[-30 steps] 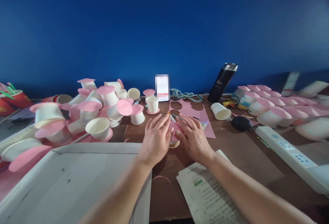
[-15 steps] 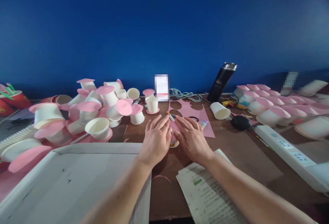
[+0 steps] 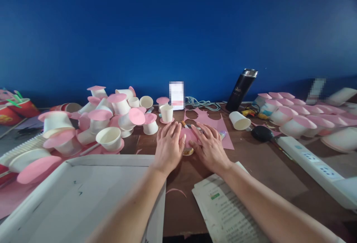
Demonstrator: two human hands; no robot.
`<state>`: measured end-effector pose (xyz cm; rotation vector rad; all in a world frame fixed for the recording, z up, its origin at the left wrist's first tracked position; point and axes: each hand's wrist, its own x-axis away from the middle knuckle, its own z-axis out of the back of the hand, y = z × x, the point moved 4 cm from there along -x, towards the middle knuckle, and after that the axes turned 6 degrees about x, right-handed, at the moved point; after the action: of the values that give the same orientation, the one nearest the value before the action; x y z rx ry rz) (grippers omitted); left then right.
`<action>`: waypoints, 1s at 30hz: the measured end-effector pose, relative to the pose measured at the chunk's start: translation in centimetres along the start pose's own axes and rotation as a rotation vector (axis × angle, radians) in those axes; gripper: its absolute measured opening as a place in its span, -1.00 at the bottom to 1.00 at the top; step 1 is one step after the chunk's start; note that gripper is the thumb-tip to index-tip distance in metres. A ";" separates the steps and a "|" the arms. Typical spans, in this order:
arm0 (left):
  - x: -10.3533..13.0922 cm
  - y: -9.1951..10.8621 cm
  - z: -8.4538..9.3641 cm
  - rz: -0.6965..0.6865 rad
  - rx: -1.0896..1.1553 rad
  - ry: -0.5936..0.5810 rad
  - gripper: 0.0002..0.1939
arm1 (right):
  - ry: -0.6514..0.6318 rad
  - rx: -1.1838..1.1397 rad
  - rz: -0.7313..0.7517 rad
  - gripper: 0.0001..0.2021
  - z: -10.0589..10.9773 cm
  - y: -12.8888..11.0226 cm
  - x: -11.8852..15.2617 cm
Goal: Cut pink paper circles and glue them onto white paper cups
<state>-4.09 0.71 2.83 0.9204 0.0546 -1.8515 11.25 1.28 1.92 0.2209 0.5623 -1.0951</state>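
Note:
My left hand (image 3: 169,148) and my right hand (image 3: 210,147) lie side by side, fingers stretched forward, over a pink paper disc (image 3: 188,139). Both rest on its edges, with the thumbs turned inward. Beneath the disc shows part of a pale, gold-patterned round object (image 3: 188,151); most of it is hidden, and I cannot tell its kind. Just beyond my fingertips sits a pink paper sheet with round cut-outs (image 3: 210,120). An upright white paper cup (image 3: 167,113) stands ahead of my left hand.
Many white cups with pink discs (image 3: 100,118) crowd the left, behind a white tray (image 3: 117,159). More stand at right (image 3: 297,122). A black flask (image 3: 241,90), a tipped cup (image 3: 239,120), a black mouse (image 3: 262,133), a power strip (image 3: 312,165) and printed papers (image 3: 223,202) lie around.
My hands have spread slightly apart and flattened, so more of the pink disc shows between them. The rest of the scene has shifted only a little with the camera.

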 end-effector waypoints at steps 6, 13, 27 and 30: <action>-0.3 0.1 -0.5 -0.024 -0.002 0.019 -0.59 | 0.005 0.011 -0.031 -0.54 -0.2 0.0 -0.3; -0.2 0.1 -0.5 -0.035 -0.001 0.022 -0.60 | 0.012 0.013 -0.014 -0.55 0.2 -0.3 -0.1; -1.9 -2.5 1.6 0.193 0.408 0.270 -0.53 | 0.210 -0.276 -0.041 -0.59 2.4 0.6 -0.2; -3.5 -3.0 2.8 0.339 0.487 0.282 -0.51 | 0.238 -0.400 -0.100 -0.64 3.2 1.2 -0.5</action>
<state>-7.38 3.67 5.91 1.4271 -0.3735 -1.4299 13.19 0.78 4.72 -0.0278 0.9997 -1.0349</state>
